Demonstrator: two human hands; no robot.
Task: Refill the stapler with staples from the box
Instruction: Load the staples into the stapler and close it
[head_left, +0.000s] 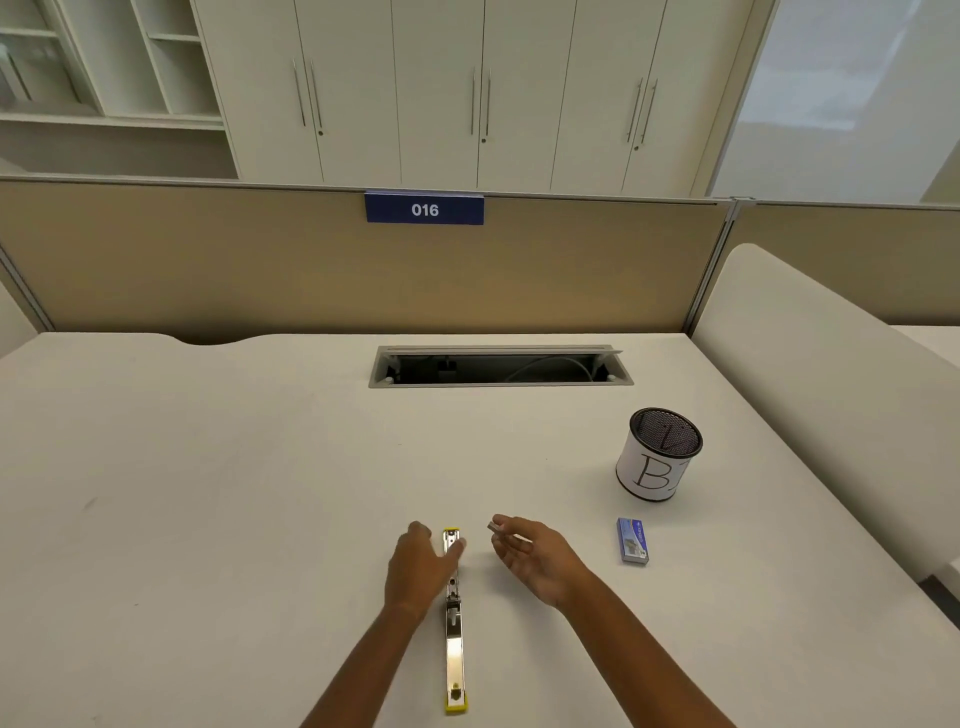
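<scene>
Nearest the camera lies the stapler (453, 623), swung fully open and flat on the white desk (208, 493), a long chrome strip with yellow plastic at both ends, running straight away from the person. Its far half is the open staple channel, and the left hand (421, 564) rests over it with the fingers loosely spread, the thumb tip touching the channel near the far yellow end; this hand grips nothing. Just to the right, apart from the stapler, the right hand (530, 556) hovers palm-up, its thumb and forefinger pinching a short grey strip of staples (496, 528), the other fingers relaxed and half curled. Further right on the desk sits the staple box (632, 541), small and blue with a pale picture on its lid; its printing is too small to read, and it looks closed, though that is hard to tell. Beyond the box stands a black mesh pen cup (660, 454) wrapped in white paper with a hand-drawn "B" followed by a stroke that is cut off. At the back of the desk a cable hatch (498, 366) stands open, and the beige partition behind carries a blue sign (424, 209) reading "016".
</scene>
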